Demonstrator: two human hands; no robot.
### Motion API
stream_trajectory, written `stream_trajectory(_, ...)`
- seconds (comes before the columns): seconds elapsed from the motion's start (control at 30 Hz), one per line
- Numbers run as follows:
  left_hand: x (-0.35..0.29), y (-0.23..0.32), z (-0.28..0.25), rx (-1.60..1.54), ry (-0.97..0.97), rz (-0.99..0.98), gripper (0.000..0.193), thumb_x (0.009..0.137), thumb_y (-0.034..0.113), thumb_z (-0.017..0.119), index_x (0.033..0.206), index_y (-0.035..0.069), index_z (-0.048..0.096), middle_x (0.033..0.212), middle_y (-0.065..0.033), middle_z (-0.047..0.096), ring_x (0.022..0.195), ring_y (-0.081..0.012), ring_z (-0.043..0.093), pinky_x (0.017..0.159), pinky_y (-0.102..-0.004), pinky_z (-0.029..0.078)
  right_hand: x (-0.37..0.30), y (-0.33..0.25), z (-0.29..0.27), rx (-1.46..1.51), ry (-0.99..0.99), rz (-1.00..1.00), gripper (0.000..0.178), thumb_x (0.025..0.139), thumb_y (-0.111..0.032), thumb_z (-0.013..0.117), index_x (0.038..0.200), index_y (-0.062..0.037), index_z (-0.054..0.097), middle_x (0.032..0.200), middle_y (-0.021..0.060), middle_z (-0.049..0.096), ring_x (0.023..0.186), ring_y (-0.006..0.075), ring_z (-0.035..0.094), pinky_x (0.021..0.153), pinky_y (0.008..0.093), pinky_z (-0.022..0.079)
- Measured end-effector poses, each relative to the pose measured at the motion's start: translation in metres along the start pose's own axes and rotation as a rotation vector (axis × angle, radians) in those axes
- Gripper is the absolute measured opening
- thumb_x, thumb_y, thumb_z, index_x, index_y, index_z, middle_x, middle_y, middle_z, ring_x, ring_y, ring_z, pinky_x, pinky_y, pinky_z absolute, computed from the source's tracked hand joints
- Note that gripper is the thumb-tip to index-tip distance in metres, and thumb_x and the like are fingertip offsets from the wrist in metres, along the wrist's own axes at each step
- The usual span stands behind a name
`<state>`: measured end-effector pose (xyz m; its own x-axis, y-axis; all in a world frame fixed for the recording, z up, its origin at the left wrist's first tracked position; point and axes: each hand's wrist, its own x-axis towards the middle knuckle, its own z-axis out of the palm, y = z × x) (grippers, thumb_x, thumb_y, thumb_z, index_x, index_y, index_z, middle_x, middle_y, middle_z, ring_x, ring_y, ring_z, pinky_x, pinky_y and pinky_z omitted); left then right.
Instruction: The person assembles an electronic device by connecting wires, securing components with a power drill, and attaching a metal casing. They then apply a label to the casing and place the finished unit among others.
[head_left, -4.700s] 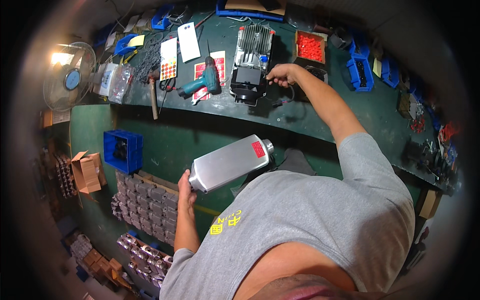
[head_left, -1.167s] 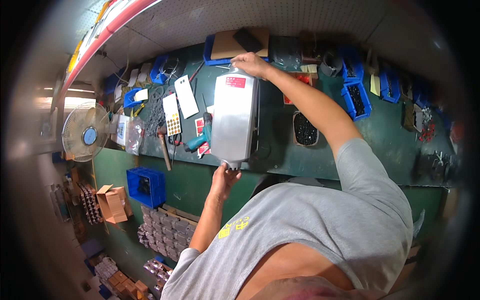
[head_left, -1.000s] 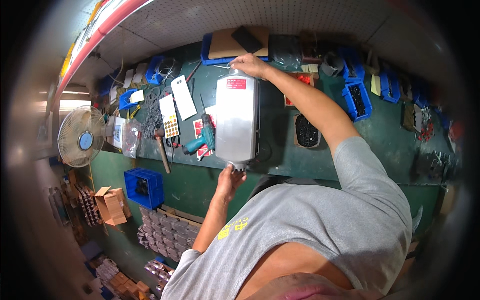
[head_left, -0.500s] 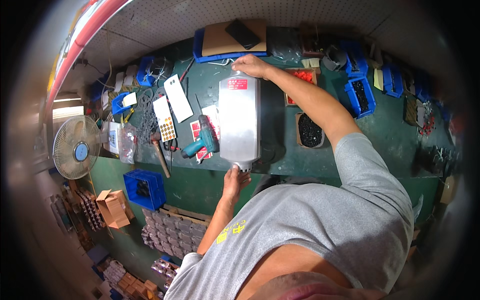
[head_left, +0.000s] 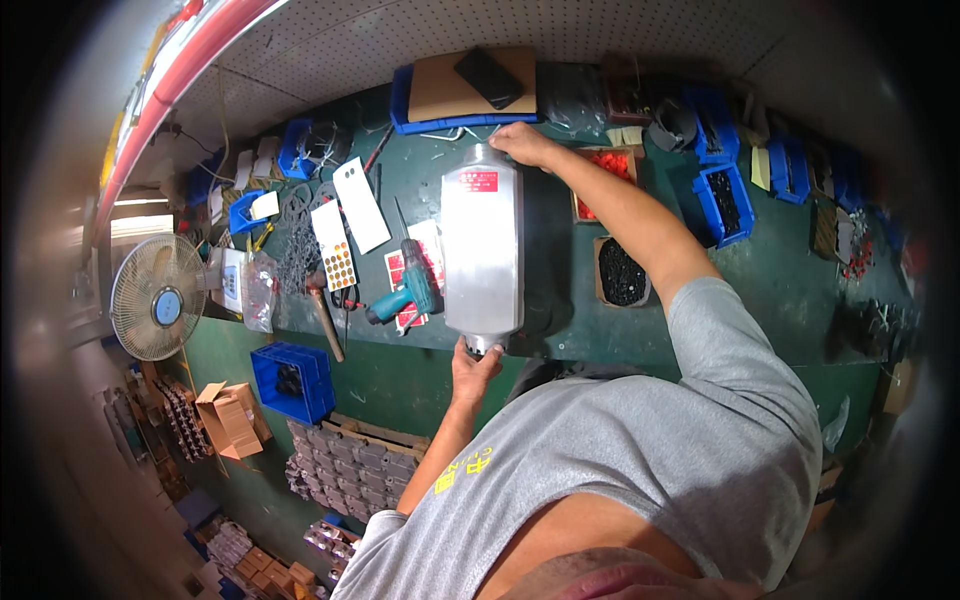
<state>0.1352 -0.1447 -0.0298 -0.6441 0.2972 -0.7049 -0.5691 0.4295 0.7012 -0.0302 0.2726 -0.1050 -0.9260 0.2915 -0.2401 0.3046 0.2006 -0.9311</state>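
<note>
A silver metal housing (head_left: 482, 255), long and box-shaped with narrowed necks at both ends and a red label near its far end, lies lengthwise over the green workbench. My left hand (head_left: 474, 374) grips its near neck from below, at the bench's front edge. At the far neck, my right hand (head_left: 522, 145) has its fingers curled against the right side; the fingertips are partly hidden. Just left of the housing lies a teal power drill (head_left: 408, 288) with a long bit, resting on red and white label sheets (head_left: 426, 240).
Left on the bench are a hammer (head_left: 326, 318), white cards (head_left: 360, 205) and a fan (head_left: 160, 297). Rightward stand a box of red parts (head_left: 606, 165), a box of black parts (head_left: 622, 273) and blue bins (head_left: 724, 203). A phone (head_left: 489, 78) lies on cardboard at the back.
The housing has turned slightly and shifted a little toward me. My right hand has slid to the right side of the far neck; my left hand stays at the near neck. The view has shifted slightly.
</note>
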Motion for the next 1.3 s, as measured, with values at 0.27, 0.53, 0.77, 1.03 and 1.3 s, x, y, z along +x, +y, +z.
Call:
stream_trajectory(0.27,0.012,-0.016,0.002,0.038,0.035,0.111,0.049,0.084,0.011,0.081,0.121,-0.005,0.053,0.079,-0.0028,0.062,0.061,-0.0108,0.057,0.053,-0.0269,0.046,-0.014,-0.011,0.003,-0.197,0.017,-0.159,0.041,0.098,-0.032,0.054,0.086,0.0046,0.070,0.092,0.0268,0.070,0.084,0.0381,0.067,0.083,0.0464,0.051)
stream_trajectory(0.53,0.014,-0.010,0.001,0.010,-0.032,0.135,0.040,0.086,0.008,0.079,0.113,-0.003,0.052,0.077,-0.0022,0.058,0.058,-0.0095,0.052,0.050,-0.0266,0.042,-0.028,-0.004,0.017,-0.061,0.291,-0.182,0.040,0.098,-0.027,0.059,0.126,0.0011,0.066,0.119,0.0195,0.072,0.112,0.0274,0.068,0.098,0.0357,0.050)
stream_trajectory(0.77,0.015,-0.020,-0.002,0.002,-0.035,0.163,0.040,0.087,0.012,0.081,0.111,-0.004,0.053,0.079,-0.0024,0.060,0.061,-0.0095,0.054,0.052,-0.0260,0.043,-0.150,0.009,0.006,0.393,0.725,-0.247,0.021,0.093,-0.012,0.067,0.109,0.0010,0.072,0.093,0.0066,0.075,0.083,0.0115,0.069,0.076,0.0282,0.055)
stream_trajectory(1.03,0.013,-0.022,-0.007,0.092,-0.018,0.177,0.041,0.086,0.019,0.081,0.112,-0.003,0.056,0.082,-0.0020,0.061,0.064,-0.0088,0.055,0.054,-0.0258,0.046,-0.323,0.093,-0.054,0.223,0.928,0.047,0.014,0.095,-0.006,0.065,0.105,0.0023,0.070,0.090,0.0090,0.073,0.079,0.0114,0.068,0.068,0.0266,0.055)
stream_trajectory(1.3,0.009,-0.022,0.003,0.053,0.018,0.083,0.046,0.089,0.017,0.077,0.123,-0.002,0.051,0.084,-0.0034,0.059,0.067,-0.0101,0.057,0.058,-0.0260,0.051,-0.381,0.143,-0.136,-0.324,1.234,0.091,0.014,0.089,-0.006,0.068,0.102,0.0000,0.070,0.094,0.0169,0.073,0.088,0.0307,0.072,0.079,0.0388,0.056)
